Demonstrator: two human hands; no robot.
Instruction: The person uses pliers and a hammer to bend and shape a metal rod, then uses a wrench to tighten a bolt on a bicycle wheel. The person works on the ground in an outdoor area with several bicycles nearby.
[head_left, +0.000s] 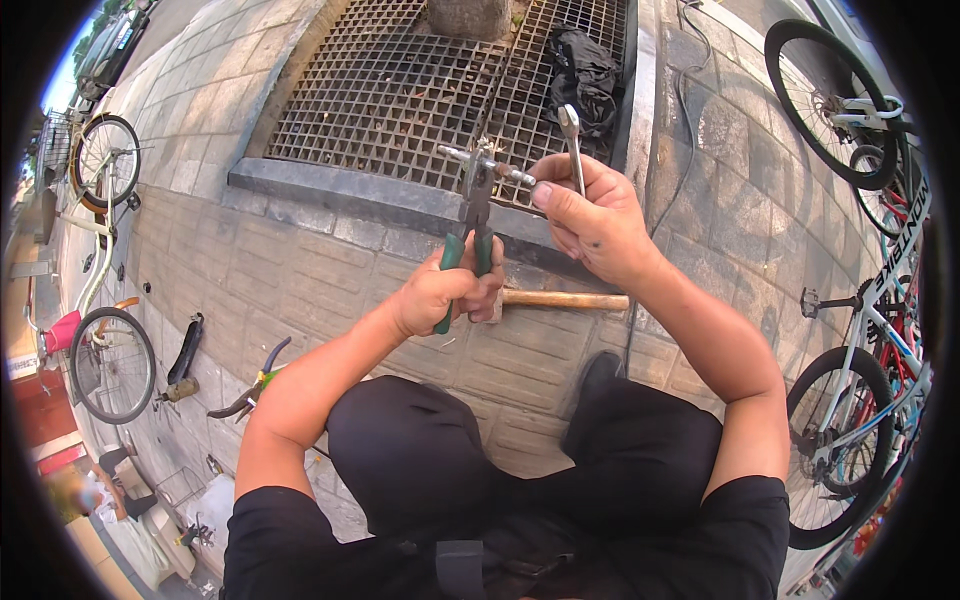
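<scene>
My left hand (452, 290) is wrapped round the green handles of a pair of pliers (478, 205). Their jaws grip a short metal axle (508, 173), which lies roughly crosswise in front of me. At the axle's right end, the thumb and forefinger of my right hand (598, 215) pinch or touch its tip. The same hand holds a silver wrench (574, 145), its head pointing up and away from me. Below the hands a hammer (565, 300) with a wooden handle lies on the paving, its head mostly hidden behind my left hand.
Ahead is a tree-pit grate (390, 90) with a raised stone kerb (330, 195) and a black plastic bag (583, 75). More pliers (252, 385) lie by my left elbow. Bicycles stand at right (850, 400) and left (110, 365). A cable (680, 120) runs over the paving.
</scene>
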